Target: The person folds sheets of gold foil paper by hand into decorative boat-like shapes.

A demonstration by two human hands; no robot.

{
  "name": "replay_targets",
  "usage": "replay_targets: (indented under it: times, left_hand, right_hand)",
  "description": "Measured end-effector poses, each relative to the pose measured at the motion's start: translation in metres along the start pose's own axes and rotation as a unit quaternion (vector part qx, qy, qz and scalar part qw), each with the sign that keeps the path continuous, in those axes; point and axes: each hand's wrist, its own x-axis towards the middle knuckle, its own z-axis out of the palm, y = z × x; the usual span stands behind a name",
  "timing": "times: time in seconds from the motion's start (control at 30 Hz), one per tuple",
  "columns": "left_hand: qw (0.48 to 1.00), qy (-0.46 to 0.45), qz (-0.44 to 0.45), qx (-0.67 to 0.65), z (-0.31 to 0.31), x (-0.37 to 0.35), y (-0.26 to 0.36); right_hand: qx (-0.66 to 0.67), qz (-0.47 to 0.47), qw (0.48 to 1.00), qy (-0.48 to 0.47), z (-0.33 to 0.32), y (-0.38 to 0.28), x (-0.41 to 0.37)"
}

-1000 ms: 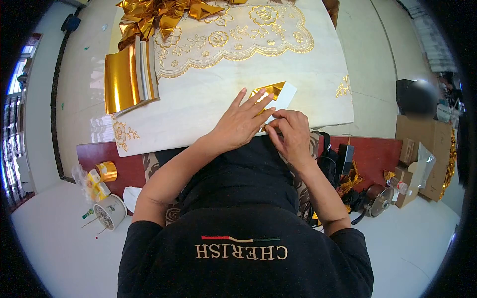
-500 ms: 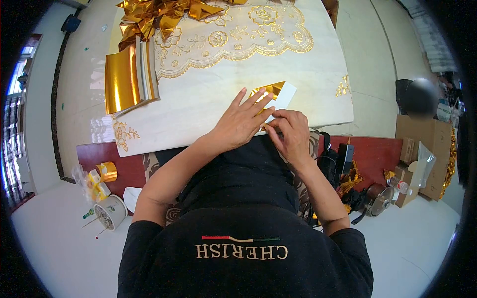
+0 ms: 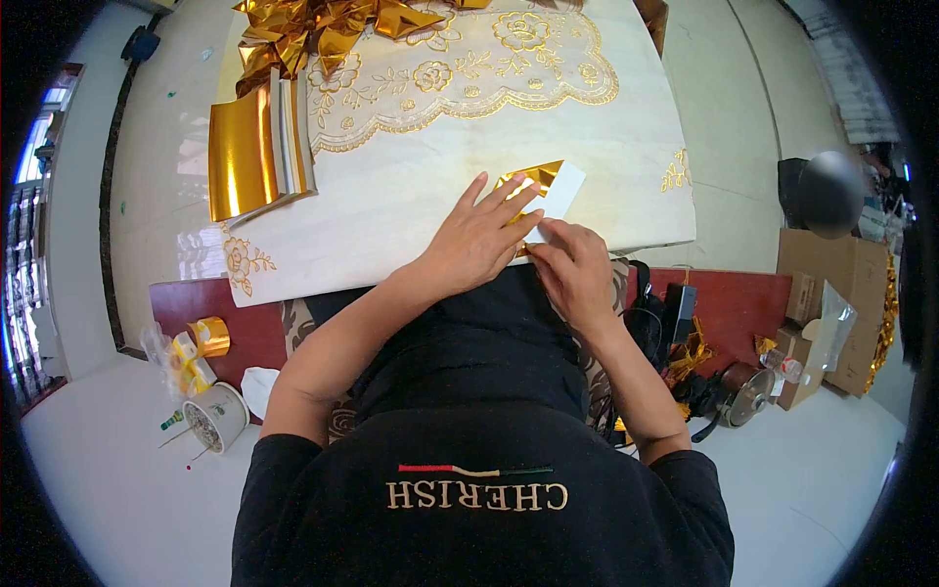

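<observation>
A gold and white foil sheet (image 3: 561,190), partly folded, lies near the front edge of the white tablecloth (image 3: 391,196). My left hand (image 3: 476,238) rests flat across its left part with the fingers spread. At the sheet's lower right edge, my right hand (image 3: 575,266) pinches the foil between thumb and fingers. The left fingers cover part of the gold side.
A stack of gold sheets (image 3: 243,157) lies at the table's left, below a pile of folded gold foil (image 3: 333,34). Gold tape (image 3: 210,337) and a white cup (image 3: 216,419) stand lower left. Cardboard boxes (image 3: 831,284) and a metal pot (image 3: 745,393) are right.
My right thumb has moved closer to the fingers at the sheet's lower edge. My left hand has hardly moved.
</observation>
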Motion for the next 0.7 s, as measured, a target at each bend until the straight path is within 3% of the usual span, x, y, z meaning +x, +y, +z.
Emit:
replay_targets:
  times: [0.3, 0.7]
  left_hand:
    - [1.000, 0.007, 0.002, -0.012, 0.000, 0.001, -0.001]
    - [1.000, 0.012, 0.004, 0.000, 0.002, 0.001, -0.001]
  right_hand:
    - [-0.057, -0.043, 0.995, -0.071, -0.007, -0.010, -0.013]
    - [-0.107, 0.004, 0.992, -0.060, -0.018, 0.013, -0.024]
